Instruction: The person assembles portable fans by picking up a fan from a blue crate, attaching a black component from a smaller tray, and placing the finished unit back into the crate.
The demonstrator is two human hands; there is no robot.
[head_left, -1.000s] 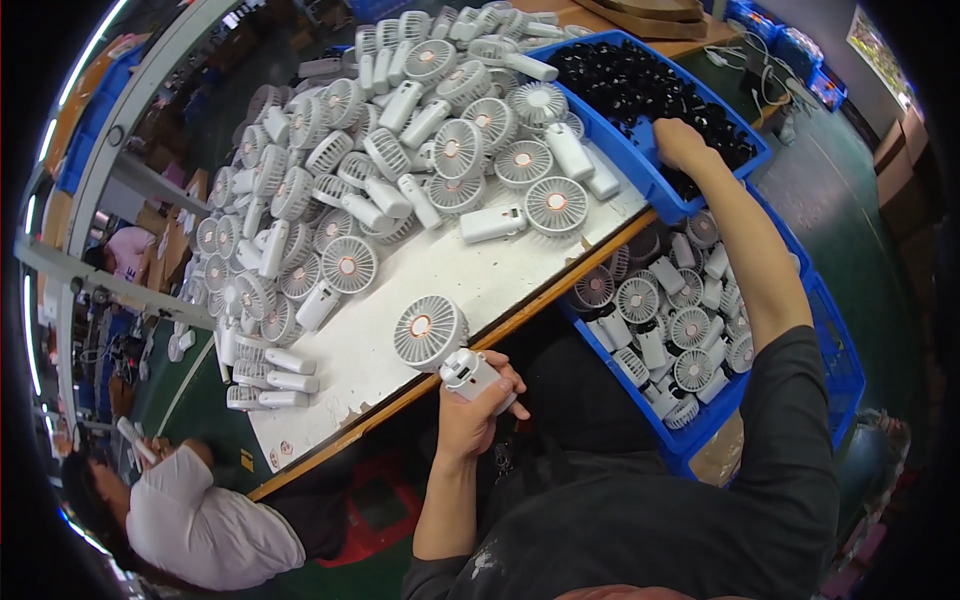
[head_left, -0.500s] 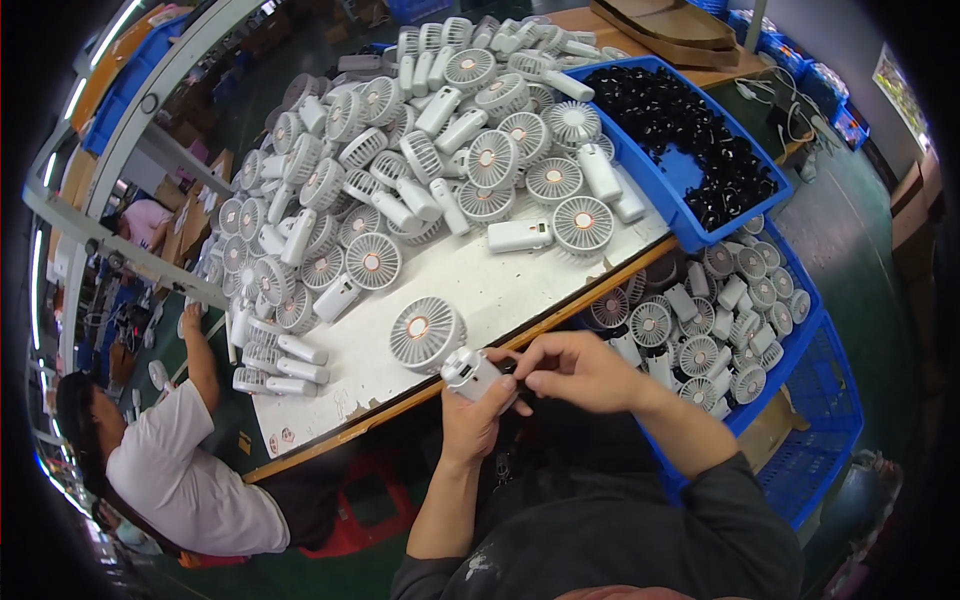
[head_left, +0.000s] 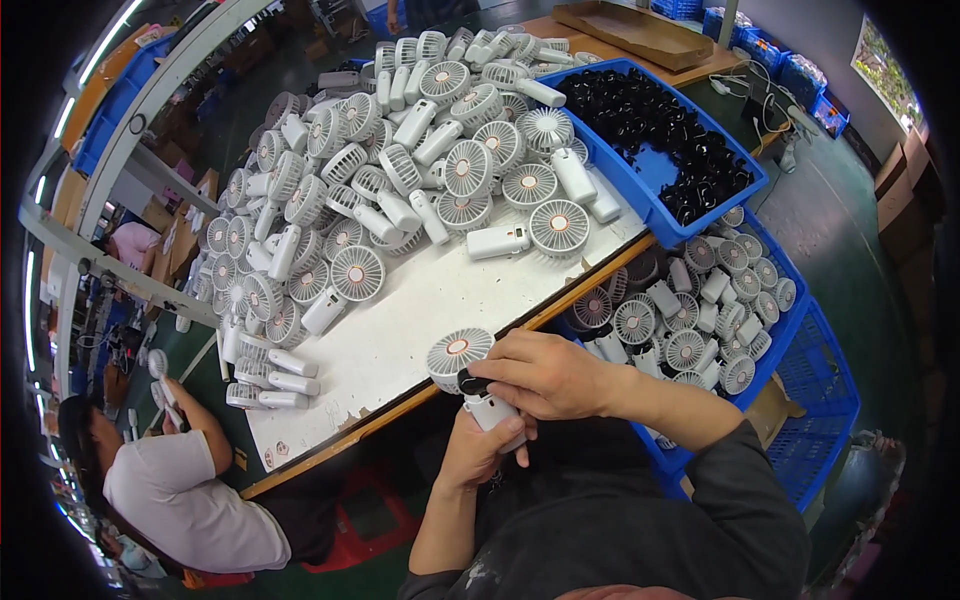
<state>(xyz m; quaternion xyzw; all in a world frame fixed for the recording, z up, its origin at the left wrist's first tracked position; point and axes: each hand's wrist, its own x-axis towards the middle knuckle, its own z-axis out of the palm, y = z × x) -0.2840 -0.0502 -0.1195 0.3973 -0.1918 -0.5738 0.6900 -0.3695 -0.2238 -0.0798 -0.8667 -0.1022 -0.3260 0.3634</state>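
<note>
A white handheld fan (head_left: pixel 459 352) with a round slatted head is in front of me at the table's near edge. My left hand (head_left: pixel 474 448) is wrapped around its handle from below. With thumb and fingers together, my right hand (head_left: pixel 540 375) presses a small black part (head_left: pixel 470 382) against the neck, where head and handle meet. The black part's exact shape is mostly covered by my fingers. Beyond, a large heap of similar white fans (head_left: pixel 400 150) covers much of the white table (head_left: pixel 400 345).
A blue tray (head_left: pixel 655 215) of small black parts (head_left: pixel 680 130) sits at the table's far right. Below it, a blue crate (head_left: pixel 790 330) holds more fans (head_left: pixel 690 340). At left, a person in a white shirt (head_left: pixel 190 485) sits holding a fan. A red stool (head_left: pixel 375 525) is under the table.
My right hand has brought the black part up to the fan's neck. The fan has turned and shifted slightly right. The person at left now holds a fan up.
</note>
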